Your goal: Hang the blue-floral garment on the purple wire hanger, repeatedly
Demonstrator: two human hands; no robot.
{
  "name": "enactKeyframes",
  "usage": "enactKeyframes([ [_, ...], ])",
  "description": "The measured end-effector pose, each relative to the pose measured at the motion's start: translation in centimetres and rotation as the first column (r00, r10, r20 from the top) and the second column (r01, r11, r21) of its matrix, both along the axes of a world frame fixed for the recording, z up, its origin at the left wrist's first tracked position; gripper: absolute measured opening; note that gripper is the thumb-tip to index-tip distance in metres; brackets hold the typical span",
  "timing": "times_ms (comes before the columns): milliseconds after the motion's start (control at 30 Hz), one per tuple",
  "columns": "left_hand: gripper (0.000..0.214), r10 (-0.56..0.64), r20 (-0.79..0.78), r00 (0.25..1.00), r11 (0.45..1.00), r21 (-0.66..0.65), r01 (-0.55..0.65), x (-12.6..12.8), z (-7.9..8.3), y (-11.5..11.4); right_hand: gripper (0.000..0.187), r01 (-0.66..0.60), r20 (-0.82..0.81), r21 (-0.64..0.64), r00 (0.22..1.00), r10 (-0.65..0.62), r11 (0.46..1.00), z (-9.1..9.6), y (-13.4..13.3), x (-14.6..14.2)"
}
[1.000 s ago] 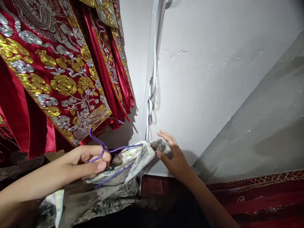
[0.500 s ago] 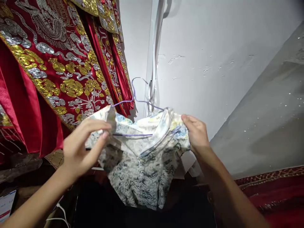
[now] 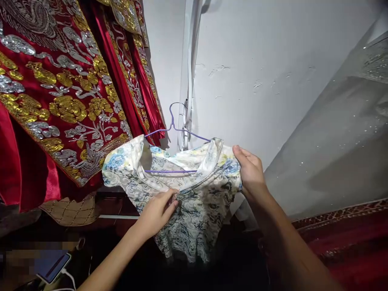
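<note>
A floral garment (image 3: 194,218) in white, blue, yellow and grey, with a V-shaped neckline and short sleeves, is on a thin purple wire hanger (image 3: 172,126). The hanger's hook points up, and its lower bar shows through the neck opening. With thumb and fingers pinched, my left hand (image 3: 157,212) grips the front of the garment at the bottom of the neckline. My right hand (image 3: 250,167) is closed on the garment's right-side shoulder and sleeve, thumb on top. The left-side sleeve hangs free of my hands.
Red cloth with gold and silver embroidery (image 3: 69,109) hangs at the left. Behind the hanger is a white wall (image 3: 242,48) with a vertical strip (image 3: 187,60). A phone (image 3: 53,266) with a white cable lies at lower left. Sparkly sheer fabric (image 3: 333,141) hangs at right.
My left hand has moved from the left-side shoulder down and right to the neckline's bottom, closing on the cloth there. My right hand keeps its hold. The view has shifted slightly.
</note>
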State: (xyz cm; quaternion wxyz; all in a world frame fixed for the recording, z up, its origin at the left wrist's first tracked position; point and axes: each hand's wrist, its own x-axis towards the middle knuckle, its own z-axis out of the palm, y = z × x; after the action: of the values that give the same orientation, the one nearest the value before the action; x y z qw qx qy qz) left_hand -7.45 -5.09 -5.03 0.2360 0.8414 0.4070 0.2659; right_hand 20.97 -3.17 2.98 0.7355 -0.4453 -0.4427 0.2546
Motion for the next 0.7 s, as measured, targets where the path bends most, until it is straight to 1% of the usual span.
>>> enactKeyframes([
  [67,0.025,0.015,-0.025,1.000,1.000,0.002,-0.014,0.0,0.0,-0.2,0.042,0.007,-0.059,-0.038,0.998,-0.009,0.999,-0.5,0.1,0.2],
  [133,0.024,0.018,-0.048,0.999,1.000,-0.001,-0.018,-0.2,-0.1,-0.7,0.041,0.019,-0.111,-0.066,0.993,-0.026,0.998,-1.4,-0.4,0.5],
  [233,0.024,0.014,-0.046,0.999,1.000,-0.013,-0.015,-0.3,-0.4,-2.0,0.041,-0.036,-0.134,-0.082,0.991,0.025,0.996,-3.1,-1.6,1.2],
  [300,0.023,-0.001,-0.013,1.000,0.999,-0.041,0.001,-0.3,-1.0,-3.1,0.041,-0.072,-0.147,-0.113,0.988,0.055,0.991,-4.2,-2.4,1.7],
  [400,0.019,-0.033,0.125,0.992,0.989,-0.136,0.050,0.3,-2.8,-5.0,0.041,-0.044,-0.207,-0.185,0.978,0.005,0.982,-6.2,-3.2,2.1],
  [467,0.019,-0.009,0.253,0.968,0.979,-0.195,0.060,1.0,-4.4,-6.3,0.042,-0.007,-0.219,-0.209,0.975,-0.040,0.978,-7.8,-3.2,2.0],
  [533,0.020,0.045,0.343,0.938,0.971,-0.237,0.040,1.7,-6.2,-7.2,0.042,0.038,-0.167,-0.189,0.983,-0.070,0.981,-9.1,-3.1,1.5],
  [600,0.021,0.111,0.390,0.914,0.962,-0.273,0.000,2.2,-7.8,-7.4,0.042,0.067,-0.102,-0.150,0.991,-0.083,0.986,-9.9,-3.0,0.9],
  [700,0.020,0.256,0.435,0.863,0.935,-0.339,-0.106,2.5,-9.4,-6.5,0.041,0.113,-0.091,-0.119,0.988,-0.124,0.986,-9.9,-3.2,0.2],
])
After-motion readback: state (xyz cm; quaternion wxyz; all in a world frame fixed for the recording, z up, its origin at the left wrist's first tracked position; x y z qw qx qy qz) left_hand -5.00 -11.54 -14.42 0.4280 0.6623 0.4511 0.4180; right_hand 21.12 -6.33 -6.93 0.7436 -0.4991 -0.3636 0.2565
